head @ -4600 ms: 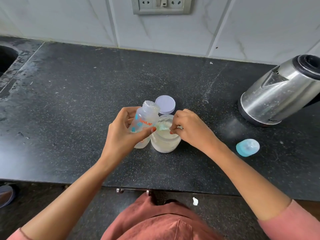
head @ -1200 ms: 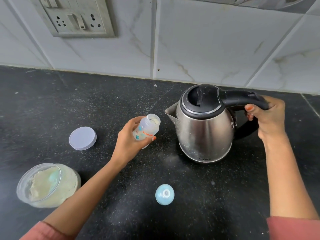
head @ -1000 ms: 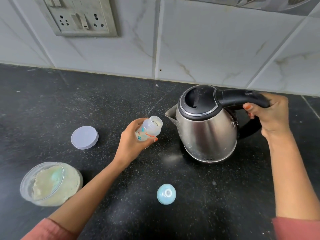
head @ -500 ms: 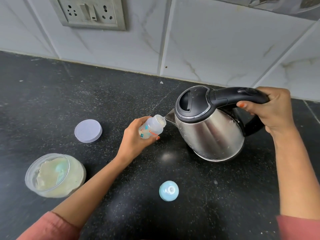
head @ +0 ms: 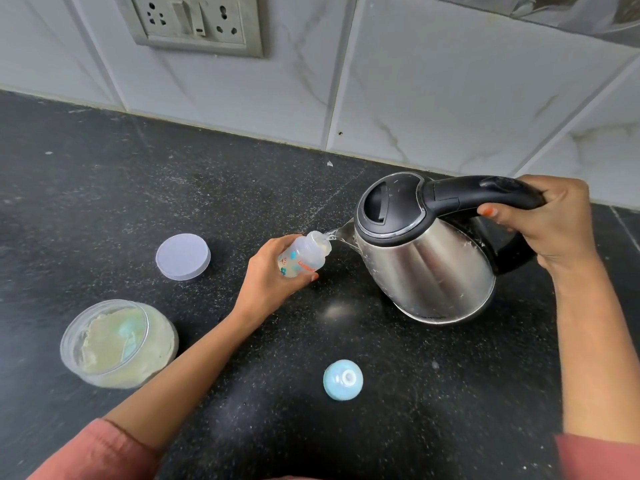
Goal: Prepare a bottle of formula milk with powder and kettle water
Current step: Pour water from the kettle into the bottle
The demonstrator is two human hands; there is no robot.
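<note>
My left hand (head: 265, 278) grips a small clear feeding bottle (head: 304, 257) with orange and blue print, tilted with its open mouth toward the kettle's spout. My right hand (head: 550, 225) holds the black handle of a steel kettle (head: 426, 268), which is lifted and tipped left. A thin stream of water runs from the spout into the bottle's mouth. An open glass jar of pale powder (head: 117, 344), with a blue scoop inside, stands at the near left. The bottle's blue teat cap (head: 343, 380) lies on the counter in front.
The jar's lilac lid (head: 183, 257) lies flat on the black speckled counter (head: 104, 188), left of the bottle. A tiled wall with a switch and socket plate (head: 194, 20) rises behind. Pink sleeves show at the bottom corners.
The kettle has been lifted and tipped further left, and its spout now meets the bottle's mouth with water flowing. My left hand has tilted the bottle toward the spout.
</note>
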